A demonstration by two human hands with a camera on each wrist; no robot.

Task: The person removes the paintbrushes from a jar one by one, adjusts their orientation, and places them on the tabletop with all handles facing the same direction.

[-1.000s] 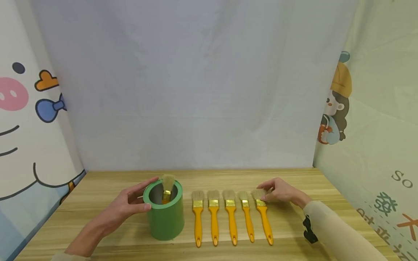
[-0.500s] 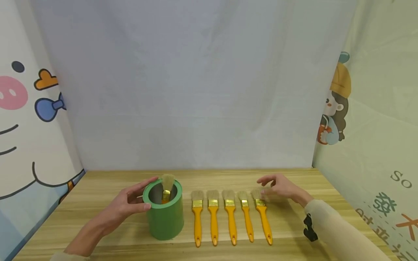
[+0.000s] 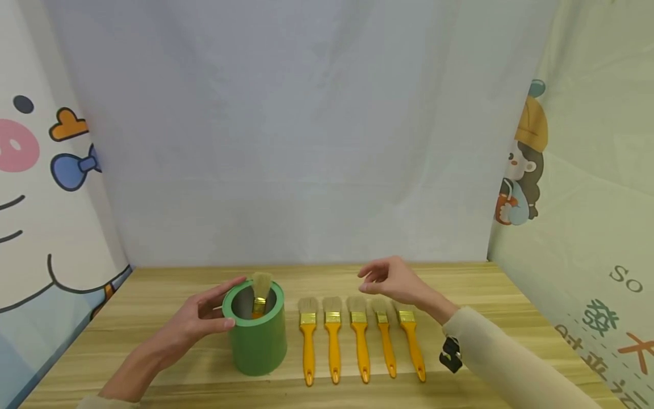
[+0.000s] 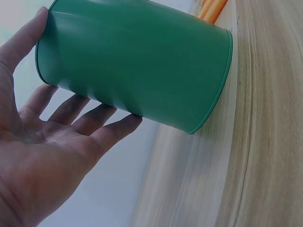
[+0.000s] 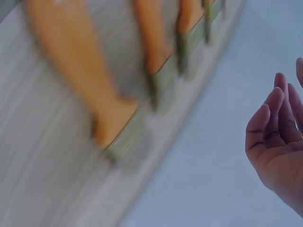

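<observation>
A green can point(image 3: 259, 341) stands upright at the left of the table. One paintbrush point(image 3: 261, 289) leans inside it, bristles up; most of its handle is hidden by the can wall. My left hand point(image 3: 196, 321) rests against the can's left side, thumb and index finger at the rim. In the left wrist view, the spread fingertips point(image 4: 106, 111) touch the can's side and the palm stays apart from it. Several yellow-handled paintbrushes point(image 3: 333, 341) lie in a row to the right of the can. My right hand point(image 3: 395, 281) hovers above the bristle ends on the right, fingers loosely bent and holding nothing.
All of this sits on a wood-grain table point(image 3: 179, 386). A plain pale cloth point(image 3: 306, 142) hangs along its back edge. Printed cloths point(image 3: 577, 227) with cartoon figures close off both sides.
My right hand has left the rightmost paintbrush's bristles and moved up and to the left over the row. The left hand and the can stay in place.
</observation>
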